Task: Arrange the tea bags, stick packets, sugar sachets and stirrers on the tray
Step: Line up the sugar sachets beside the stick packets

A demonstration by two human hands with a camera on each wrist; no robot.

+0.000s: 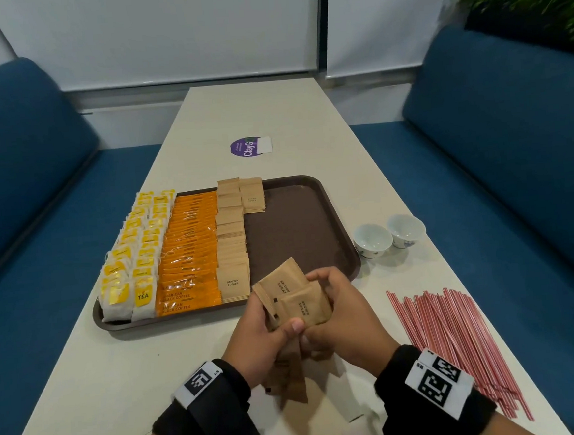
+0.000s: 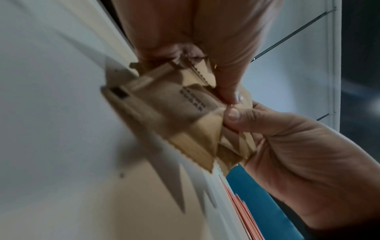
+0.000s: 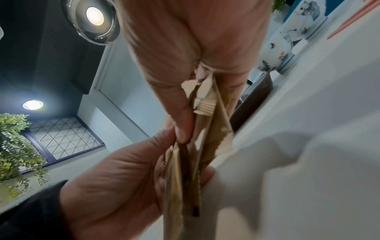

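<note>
Both hands hold one bunch of brown sugar sachets (image 1: 293,297) just above the table, in front of the brown tray (image 1: 300,230). My left hand (image 1: 270,325) grips the bunch from the left, thumb on top; my right hand (image 1: 334,313) grips it from the right. The same bunch (image 2: 176,113) (image 3: 197,146) fills both wrist views, pinched by the two thumbs. More sachets (image 1: 288,378) lie on the table under my wrists. On the tray stand rows of yellow tea bags (image 1: 134,260), orange stick packets (image 1: 189,256) and brown sugar sachets (image 1: 232,242). Red stirrers (image 1: 456,341) lie in a heap on the right.
Two small white cups (image 1: 388,238) stand to the right of the tray. A purple round sticker (image 1: 249,147) sits on the table farther back. Blue benches (image 1: 29,189) flank the long white table (image 1: 86,387). The tray's right half is bare.
</note>
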